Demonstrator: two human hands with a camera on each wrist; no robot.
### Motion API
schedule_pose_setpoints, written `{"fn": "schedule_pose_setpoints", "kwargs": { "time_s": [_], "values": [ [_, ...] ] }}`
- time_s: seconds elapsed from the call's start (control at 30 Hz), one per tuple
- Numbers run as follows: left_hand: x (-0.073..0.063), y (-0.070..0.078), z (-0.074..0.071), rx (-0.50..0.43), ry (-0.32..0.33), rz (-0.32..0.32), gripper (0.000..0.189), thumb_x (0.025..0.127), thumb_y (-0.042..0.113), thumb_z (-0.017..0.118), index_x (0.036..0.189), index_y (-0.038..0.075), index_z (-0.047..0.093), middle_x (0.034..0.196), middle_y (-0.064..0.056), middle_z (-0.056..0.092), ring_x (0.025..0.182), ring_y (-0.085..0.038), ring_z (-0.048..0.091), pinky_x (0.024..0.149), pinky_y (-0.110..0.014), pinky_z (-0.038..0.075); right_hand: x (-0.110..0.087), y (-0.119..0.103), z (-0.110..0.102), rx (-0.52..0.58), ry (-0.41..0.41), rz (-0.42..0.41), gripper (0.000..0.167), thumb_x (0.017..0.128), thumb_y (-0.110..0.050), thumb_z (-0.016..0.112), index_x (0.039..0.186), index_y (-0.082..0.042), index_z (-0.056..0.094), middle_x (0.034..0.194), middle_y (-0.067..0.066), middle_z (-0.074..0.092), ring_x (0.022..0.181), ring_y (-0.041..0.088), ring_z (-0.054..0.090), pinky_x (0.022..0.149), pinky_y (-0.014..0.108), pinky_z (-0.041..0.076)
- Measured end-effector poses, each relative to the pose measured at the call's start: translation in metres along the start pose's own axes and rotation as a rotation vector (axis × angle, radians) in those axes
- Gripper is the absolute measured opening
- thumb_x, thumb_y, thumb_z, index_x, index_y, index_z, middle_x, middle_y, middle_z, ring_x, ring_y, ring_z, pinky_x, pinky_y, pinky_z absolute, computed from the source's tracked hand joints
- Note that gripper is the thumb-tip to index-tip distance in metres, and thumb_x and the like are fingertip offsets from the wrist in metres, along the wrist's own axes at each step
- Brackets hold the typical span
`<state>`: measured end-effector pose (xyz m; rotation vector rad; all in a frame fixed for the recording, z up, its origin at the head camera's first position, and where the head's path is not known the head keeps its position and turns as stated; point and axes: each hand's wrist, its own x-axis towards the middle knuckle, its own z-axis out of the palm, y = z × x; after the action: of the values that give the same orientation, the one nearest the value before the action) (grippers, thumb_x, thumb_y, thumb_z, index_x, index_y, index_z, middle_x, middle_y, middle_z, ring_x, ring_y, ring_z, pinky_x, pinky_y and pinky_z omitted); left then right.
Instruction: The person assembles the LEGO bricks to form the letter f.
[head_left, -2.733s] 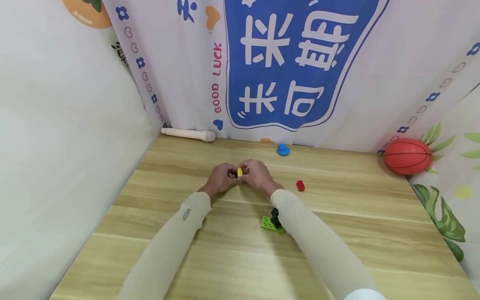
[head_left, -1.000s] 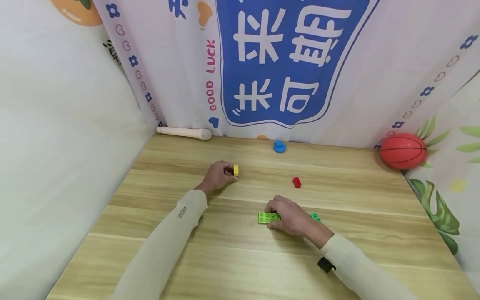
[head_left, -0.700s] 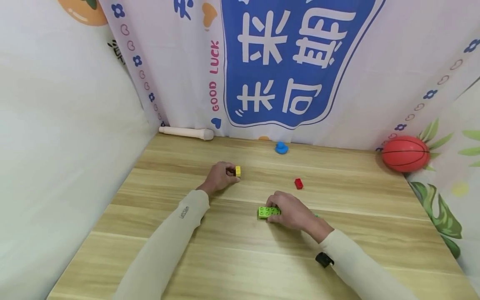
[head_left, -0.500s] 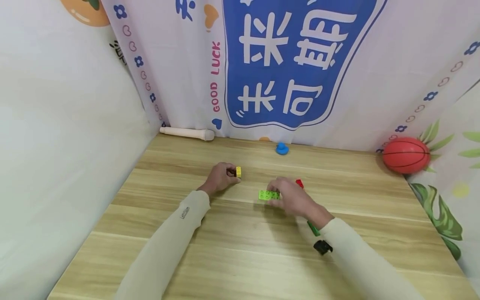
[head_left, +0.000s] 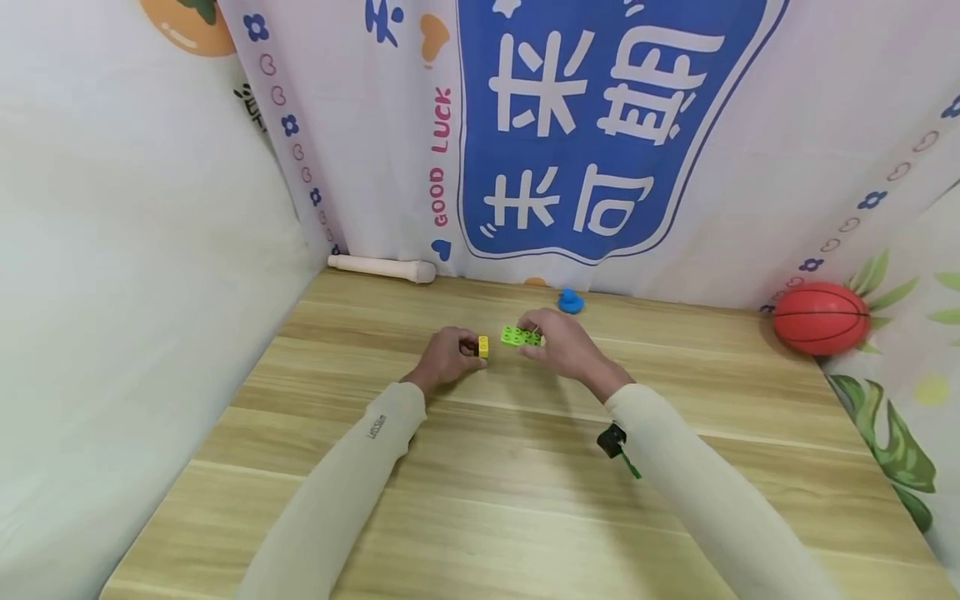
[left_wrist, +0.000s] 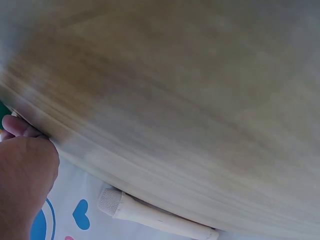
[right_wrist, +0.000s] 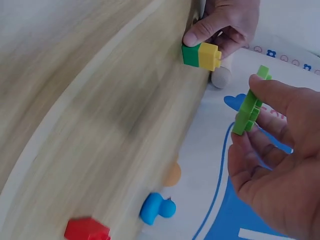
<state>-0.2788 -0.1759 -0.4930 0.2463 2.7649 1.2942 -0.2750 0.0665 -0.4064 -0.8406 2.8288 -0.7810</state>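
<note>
My left hand (head_left: pixel 446 357) grips a two-piece stack of toy building bricks low over the table. Its yellow brick (head_left: pixel 483 347) shows in the head view; in the right wrist view the thumb presses the green brick (right_wrist: pixel 190 56) joined to it. My right hand (head_left: pixel 566 343) pinches a thin lime-green studded building plate (head_left: pixel 513 336) between thumb and fingers, raised off the table. The plate's free end points at the yellow brick, with a small gap between them. In the left wrist view the stack is mostly hidden behind the left hand (left_wrist: pixel 25 170).
A blue toy duck (head_left: pixel 570 302) sits just beyond the right hand. The red brick (right_wrist: pixel 86 228) shows in the right wrist view. Part of a green piece (head_left: pixel 631 465) peeks out beside the right sleeve. A white microphone (head_left: pixel 382 267) and a red ball (head_left: pixel 821 318) lie along the back.
My right hand has left the yellow brick, picked up the lime-green plate from the table and carried it forward and left to the stack. The left hand has kept its place and its grip.
</note>
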Motion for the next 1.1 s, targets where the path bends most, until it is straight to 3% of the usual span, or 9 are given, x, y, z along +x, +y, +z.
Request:
{"fn": "schedule_pose_setpoints", "kwargs": {
  "time_s": [0.33, 0.6, 1.1],
  "values": [
    [0.002, 0.001, 0.001, 0.004, -0.003, 0.029, 0.030, 0.091, 0.008, 0.086, 0.119, 0.000, 0.079, 0.110, -0.014, 0.080, 0.094, -0.016, 0.071, 0.085, -0.028, 0.059, 0.027, -0.007, 0.026, 0.027, -0.032, -0.056, 0.029, 0.096, -0.016, 0.083, 0.123, -0.006, 0.076, 0.123, 0.012, 0.076, 0.114, 0.030, 0.070, 0.102, 0.048, 0.057],
    [-0.001, 0.003, 0.001, 0.014, 0.010, 0.015, 0.017, 0.091, 0.008, 0.086, 0.105, 0.001, 0.078, 0.092, -0.010, 0.074, 0.082, -0.013, 0.061, 0.076, -0.024, 0.052, 0.039, -0.005, 0.041, 0.045, -0.026, -0.063, 0.032, 0.097, -0.017, 0.082, 0.127, -0.008, 0.076, 0.126, 0.011, 0.075, 0.116, 0.028, 0.069, 0.104, 0.047, 0.057],
    [-0.002, 0.004, 0.001, 0.054, 0.015, 0.009, 0.019, 0.092, 0.012, 0.087, 0.104, 0.002, 0.077, 0.092, -0.009, 0.067, 0.084, -0.016, 0.058, 0.075, -0.024, 0.047, 0.049, 0.001, 0.048, 0.018, -0.037, -0.046, 0.034, 0.096, -0.017, 0.083, 0.129, -0.013, 0.078, 0.123, 0.008, 0.076, 0.115, 0.025, 0.068, 0.105, 0.044, 0.056]
  ]
}}
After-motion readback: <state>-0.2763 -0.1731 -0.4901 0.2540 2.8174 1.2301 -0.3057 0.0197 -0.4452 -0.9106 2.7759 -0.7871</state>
